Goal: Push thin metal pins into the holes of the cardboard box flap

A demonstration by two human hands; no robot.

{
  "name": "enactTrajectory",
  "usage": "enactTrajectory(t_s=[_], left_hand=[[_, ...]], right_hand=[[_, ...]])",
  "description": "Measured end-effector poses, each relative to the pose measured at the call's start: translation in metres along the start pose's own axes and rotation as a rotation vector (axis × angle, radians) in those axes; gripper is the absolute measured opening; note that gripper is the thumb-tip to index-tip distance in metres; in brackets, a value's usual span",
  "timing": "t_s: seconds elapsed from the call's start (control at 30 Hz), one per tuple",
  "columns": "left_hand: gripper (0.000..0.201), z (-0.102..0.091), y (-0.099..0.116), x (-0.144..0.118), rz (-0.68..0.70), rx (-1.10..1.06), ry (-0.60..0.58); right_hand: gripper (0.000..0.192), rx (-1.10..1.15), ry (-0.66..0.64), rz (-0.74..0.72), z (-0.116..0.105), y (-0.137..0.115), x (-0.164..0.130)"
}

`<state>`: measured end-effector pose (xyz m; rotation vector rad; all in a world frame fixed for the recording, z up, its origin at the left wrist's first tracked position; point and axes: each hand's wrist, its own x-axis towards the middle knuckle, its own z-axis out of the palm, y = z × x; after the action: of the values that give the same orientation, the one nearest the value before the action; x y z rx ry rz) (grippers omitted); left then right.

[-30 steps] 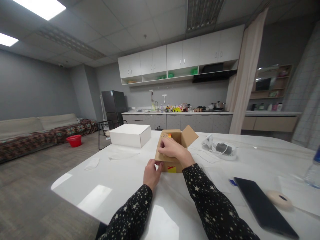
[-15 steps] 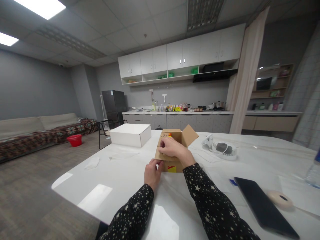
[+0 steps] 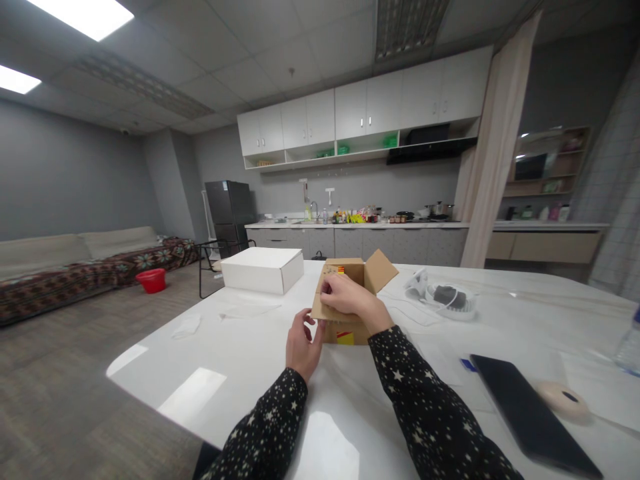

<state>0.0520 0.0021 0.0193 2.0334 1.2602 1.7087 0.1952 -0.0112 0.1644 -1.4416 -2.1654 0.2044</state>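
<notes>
A small brown cardboard box [image 3: 349, 262] stands open on the white table, one flap raised at its right. Red and yellow labels show on it. My right hand [image 3: 347, 297] reaches over the box with fingers curled closed on its near left flap [image 3: 320, 309]. The fingertips are partly hidden, so anything small in them cannot be seen. At the near left corner of the box, my left hand [image 3: 303, 343] has bent fingers and thumb around the flap's edge, with a small gap showing between them.
A white box [image 3: 263, 270] stands left of the cardboard box. To the right are a coiled white cable with a clear round container [image 3: 455, 303], a black tablet [image 3: 530, 410], a beige rounded object [image 3: 565, 400] and a plastic bottle [image 3: 629, 347]. Crumpled white wrapping [image 3: 187, 327] lies left.
The fingers of my left hand have lifted slightly and spread a little at the flap's edge. My right hand stays in nearly the same place on the box.
</notes>
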Motion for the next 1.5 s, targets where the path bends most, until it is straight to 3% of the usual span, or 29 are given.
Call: enactTrajectory(t_s=[0.1,0.23,0.4,0.77,1.07,1.5], left_hand=[[0.043,-0.003,0.006,-0.001,0.089,-0.017,0.089],[0.025,-0.004,0.009,0.0,0.224,0.01,0.068],[0.024,-0.006,0.008,0.001,0.266,0.018,0.077],[0.026,-0.007,0.007,0.0,0.203,-0.019,0.056],[0.03,-0.009,0.007,-0.001,0.19,-0.038,0.068],[0.035,-0.02,0.006,-0.002,0.121,-0.145,-0.004]], right_hand=[[0.005,0.004,0.002,-0.017,0.001,0.002,0.001],[0.006,0.014,0.022,-0.055,0.002,0.005,0.001],[0.006,0.09,0.114,-0.086,0.001,0.006,0.001],[0.006,0.266,0.268,-0.208,-0.001,0.002,0.009],[0.016,0.224,0.17,-0.166,-0.005,0.001,0.003],[0.019,0.26,0.148,-0.196,-0.006,-0.004,0.001]])
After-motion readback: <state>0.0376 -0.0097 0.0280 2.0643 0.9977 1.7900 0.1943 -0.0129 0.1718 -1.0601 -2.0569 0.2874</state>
